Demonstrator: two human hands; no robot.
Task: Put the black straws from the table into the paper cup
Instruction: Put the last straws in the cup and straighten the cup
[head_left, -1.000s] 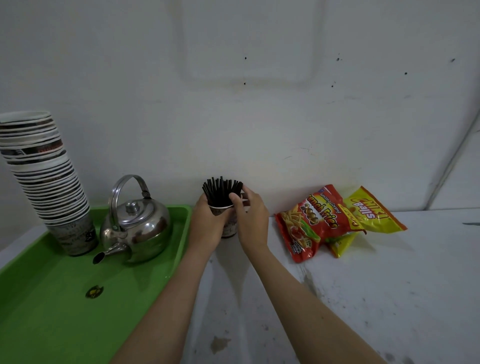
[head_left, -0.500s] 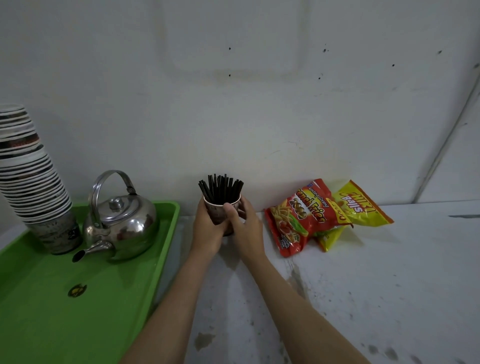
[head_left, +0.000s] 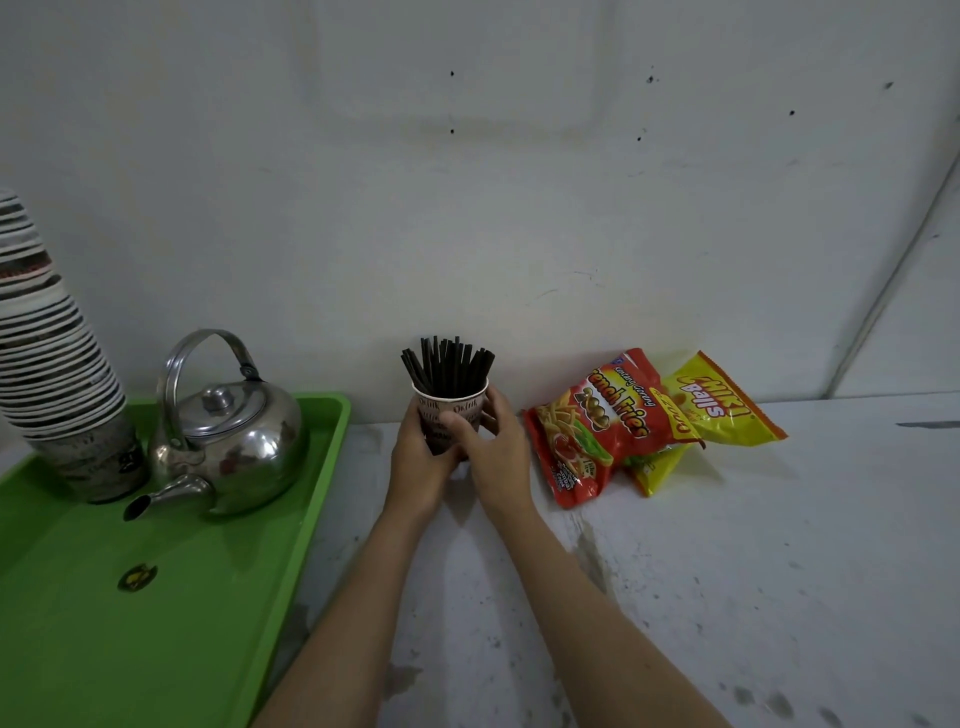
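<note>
Head view, one paper cup standing at the table's back edge, bundled black straws standing inside, left hand and right hand both gripping it, two snack bags lying beside

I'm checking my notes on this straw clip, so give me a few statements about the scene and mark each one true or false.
1. The black straws stand in the paper cup. True.
2. Only one hand holds the cup. False: the left hand and right hand both grip it.
3. The kettle sits on the green tray. True.
4. The snack bags lie on the tray. False: they lie on the white table, right of the cup.
</note>
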